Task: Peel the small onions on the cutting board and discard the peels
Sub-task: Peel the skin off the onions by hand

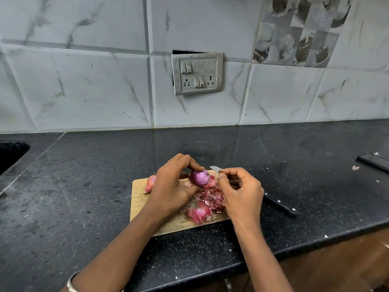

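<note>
My left hand (171,186) grips a small purple onion (199,177), mostly bare of skin, just above the wooden cutting board (139,199). A strip of pink peel (211,182) still hangs from the onion's right side. My right hand (240,190) is beside the onion with its thumb and forefinger pinched together at that peel. An unpeeled onion (150,183) lies on the board's far left, partly behind my left hand. A heap of pink peels (208,204) covers the board's right half.
A black-handled knife (280,205) lies on the dark granite counter (84,186) right of the board, its tip (215,168) showing behind my right hand. A sink (10,154) is at the far left, a dark flat object (373,159) at the far right.
</note>
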A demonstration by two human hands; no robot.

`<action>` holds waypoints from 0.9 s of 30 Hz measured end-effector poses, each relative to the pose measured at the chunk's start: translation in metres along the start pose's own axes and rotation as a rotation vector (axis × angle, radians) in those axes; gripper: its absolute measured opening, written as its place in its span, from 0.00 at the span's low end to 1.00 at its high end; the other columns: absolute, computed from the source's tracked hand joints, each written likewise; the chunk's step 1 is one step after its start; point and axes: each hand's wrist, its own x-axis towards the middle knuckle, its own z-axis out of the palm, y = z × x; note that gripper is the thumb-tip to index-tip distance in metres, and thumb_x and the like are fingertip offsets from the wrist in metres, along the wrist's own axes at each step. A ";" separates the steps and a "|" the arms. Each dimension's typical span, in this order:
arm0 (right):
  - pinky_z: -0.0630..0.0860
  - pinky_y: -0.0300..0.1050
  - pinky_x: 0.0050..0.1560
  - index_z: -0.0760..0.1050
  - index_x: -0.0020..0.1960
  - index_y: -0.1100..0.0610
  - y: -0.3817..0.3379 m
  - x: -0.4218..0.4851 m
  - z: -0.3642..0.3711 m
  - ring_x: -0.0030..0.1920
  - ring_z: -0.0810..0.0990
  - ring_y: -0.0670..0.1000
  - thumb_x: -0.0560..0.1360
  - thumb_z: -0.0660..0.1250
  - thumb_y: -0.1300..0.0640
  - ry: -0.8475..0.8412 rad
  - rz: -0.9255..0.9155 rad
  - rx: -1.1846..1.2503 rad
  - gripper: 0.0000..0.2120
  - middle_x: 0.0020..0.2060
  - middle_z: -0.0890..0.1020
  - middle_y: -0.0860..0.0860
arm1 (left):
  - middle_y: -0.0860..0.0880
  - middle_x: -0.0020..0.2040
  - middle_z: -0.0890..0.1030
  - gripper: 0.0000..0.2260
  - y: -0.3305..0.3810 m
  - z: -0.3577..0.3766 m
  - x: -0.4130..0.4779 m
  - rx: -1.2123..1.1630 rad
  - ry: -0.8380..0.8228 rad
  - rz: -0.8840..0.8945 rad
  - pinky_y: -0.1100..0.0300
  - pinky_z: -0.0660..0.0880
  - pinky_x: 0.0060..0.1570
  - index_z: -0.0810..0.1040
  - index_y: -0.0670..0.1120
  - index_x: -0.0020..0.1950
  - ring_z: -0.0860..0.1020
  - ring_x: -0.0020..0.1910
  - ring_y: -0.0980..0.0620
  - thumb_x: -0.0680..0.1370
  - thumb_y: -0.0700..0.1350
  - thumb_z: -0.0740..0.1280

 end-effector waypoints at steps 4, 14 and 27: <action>0.81 0.40 0.49 0.85 0.47 0.51 0.000 -0.001 -0.002 0.43 0.84 0.40 0.74 0.71 0.67 -0.002 -0.008 -0.017 0.12 0.41 0.86 0.42 | 0.58 0.49 0.81 0.20 -0.004 0.000 0.000 -0.041 -0.022 -0.061 0.56 0.80 0.53 0.80 0.50 0.51 0.81 0.52 0.56 0.65 0.36 0.82; 0.81 0.52 0.56 0.86 0.51 0.50 -0.005 -0.002 0.001 0.51 0.86 0.49 0.72 0.78 0.56 -0.227 0.008 0.245 0.08 0.48 0.87 0.48 | 0.57 0.53 0.84 0.19 -0.003 0.001 -0.003 -0.279 -0.111 -0.243 0.59 0.82 0.53 0.80 0.47 0.59 0.83 0.54 0.57 0.71 0.39 0.79; 0.80 0.48 0.55 0.85 0.50 0.49 0.007 0.002 0.002 0.50 0.83 0.43 0.76 0.68 0.68 -0.079 -0.057 -0.021 0.16 0.47 0.86 0.42 | 0.49 0.57 0.85 0.19 -0.004 0.001 -0.001 -0.541 -0.157 -0.338 0.58 0.79 0.58 0.79 0.46 0.63 0.83 0.58 0.50 0.73 0.46 0.76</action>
